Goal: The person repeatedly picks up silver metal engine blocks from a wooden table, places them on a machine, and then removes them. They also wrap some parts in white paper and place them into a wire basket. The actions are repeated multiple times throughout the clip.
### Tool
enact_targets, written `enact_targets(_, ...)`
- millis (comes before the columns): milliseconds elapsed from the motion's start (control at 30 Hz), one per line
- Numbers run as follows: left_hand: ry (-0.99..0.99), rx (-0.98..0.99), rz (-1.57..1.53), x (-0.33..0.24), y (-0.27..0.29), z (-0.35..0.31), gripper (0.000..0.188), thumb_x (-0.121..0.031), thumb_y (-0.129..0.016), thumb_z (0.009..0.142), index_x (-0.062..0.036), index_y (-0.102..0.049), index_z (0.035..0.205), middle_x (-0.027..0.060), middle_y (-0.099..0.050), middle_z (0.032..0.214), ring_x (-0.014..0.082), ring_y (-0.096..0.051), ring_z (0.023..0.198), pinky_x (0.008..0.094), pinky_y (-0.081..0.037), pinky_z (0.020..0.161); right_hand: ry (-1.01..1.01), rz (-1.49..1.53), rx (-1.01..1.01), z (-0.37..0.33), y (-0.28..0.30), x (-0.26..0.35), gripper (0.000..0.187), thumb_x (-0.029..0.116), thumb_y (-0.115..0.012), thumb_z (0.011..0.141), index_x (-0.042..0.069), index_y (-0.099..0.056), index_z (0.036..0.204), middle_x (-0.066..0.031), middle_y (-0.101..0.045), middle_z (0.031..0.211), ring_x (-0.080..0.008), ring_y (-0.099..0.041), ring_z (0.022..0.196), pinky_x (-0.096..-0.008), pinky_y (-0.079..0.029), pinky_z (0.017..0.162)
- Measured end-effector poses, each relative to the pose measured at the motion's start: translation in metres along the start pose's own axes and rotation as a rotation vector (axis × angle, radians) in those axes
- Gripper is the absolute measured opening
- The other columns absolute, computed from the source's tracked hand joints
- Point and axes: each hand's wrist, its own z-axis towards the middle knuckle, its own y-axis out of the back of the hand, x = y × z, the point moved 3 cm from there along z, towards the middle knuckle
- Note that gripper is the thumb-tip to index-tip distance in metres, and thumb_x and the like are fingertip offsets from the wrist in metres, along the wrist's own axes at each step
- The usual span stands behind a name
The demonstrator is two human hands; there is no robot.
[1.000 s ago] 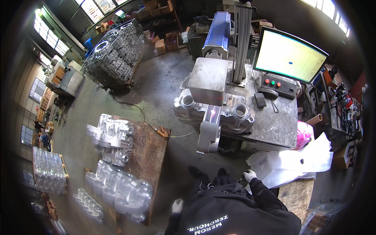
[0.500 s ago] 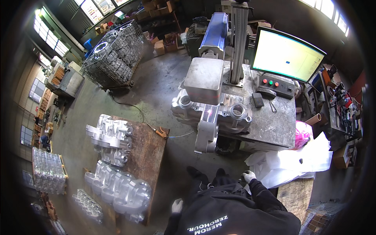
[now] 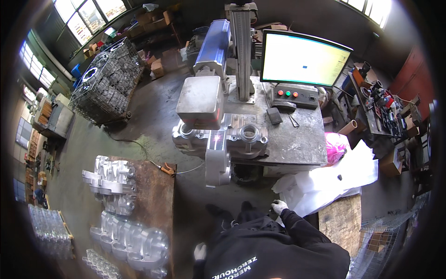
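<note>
My left hand (image 3: 200, 251), in a pale work glove, hangs low at my left side, near the worn board table. It holds nothing I can see, and its fingers are loosely apart. My right hand (image 3: 279, 207), gloved too, is beside the near edge of the white foam sheets (image 3: 320, 190). Its fingers are slightly bent, with nothing visible in them. Ahead, a large metal casting (image 3: 248, 144) lies on the steel bench under the grey box-shaped head (image 3: 200, 100) of a marking machine. A bright reddish spot glows on the casting's projecting arm (image 3: 217, 162).
Silvery castings (image 3: 134, 239) lie on the rusty-brown table (image 3: 155, 195) at left, with an orange-handled clamp (image 3: 167, 169). A lit monitor (image 3: 304, 58) and a button box (image 3: 297, 95) stand on the bench (image 3: 299, 144). A wire cage of parts (image 3: 109, 81) is far left.
The view has turned a little to the right, so the bench and castings sit farther left. My hands stay low by my sides, and the casting remains under the machine head.
</note>
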Motion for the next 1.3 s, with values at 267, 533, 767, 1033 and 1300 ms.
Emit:
enact_targets(267,-0.087,0.017,0.030,0.002,0.001,0.005,0.033,-0.020,-0.064,0.089,0.0016,-0.066,0.113,0.0178,-0.068,0.113,0.0256,-0.063,0.110,0.0347,-0.047,0.097,0.012,0.020,0.010,0.001,0.000,-0.004,0.034,0.020,-0.063,0.086,0.000,-0.067,0.113,-0.0150,-0.073,0.095,-0.0236,-0.072,0.085,-0.0340,-0.057,0.077)
enact_targets(533,-0.064,0.018,-0.001,0.015,0.002,0.007,0.034,-0.021,-0.064,0.089,0.0015,-0.065,0.114,0.0172,-0.068,0.113,0.0257,-0.063,0.109,0.0350,-0.047,0.098,0.048,0.073,0.032,-0.026,0.000,0.023,0.024,0.012,-0.061,0.088,-0.001,-0.064,0.108,-0.0133,-0.069,0.085,-0.0222,-0.069,0.071,-0.0343,-0.057,0.065)
enact_targets(767,-0.050,0.009,0.071,-0.001,0.003,0.001,0.034,-0.021,-0.064,0.089,0.0013,-0.065,0.115,0.0175,-0.068,0.115,0.0262,-0.063,0.111,0.0357,-0.047,0.098,0.064,0.112,0.032,-0.020,-0.001,0.016,0.027,0.014,-0.061,0.088,-0.001,-0.066,0.110,-0.0137,-0.072,0.088,-0.0228,-0.071,0.076,-0.0345,-0.057,0.068)
enact_targets(1033,-0.011,0.010,0.019,0.002,-0.003,0.000,0.035,-0.019,-0.064,0.090,0.0017,-0.064,0.117,0.0167,-0.068,0.116,0.0252,-0.062,0.112,0.0346,-0.047,0.098,0.014,0.198,0.036,-0.023,0.002,0.012,0.025,0.011,-0.061,0.089,-0.001,-0.066,0.110,-0.0137,-0.070,0.087,-0.0251,-0.069,0.071,-0.0369,-0.059,0.064)
enact_targets(1300,-0.021,0.005,0.051,0.004,-0.004,-0.005,0.034,-0.019,-0.064,0.090,0.0021,-0.064,0.116,0.0165,-0.068,0.115,0.0250,-0.063,0.111,0.0343,-0.047,0.098,-0.004,0.167,0.013,-0.022,-0.003,0.015,0.025,0.013,-0.062,0.088,0.000,-0.067,0.109,-0.0139,-0.071,0.089,-0.0251,-0.071,0.076,-0.0363,-0.059,0.067)
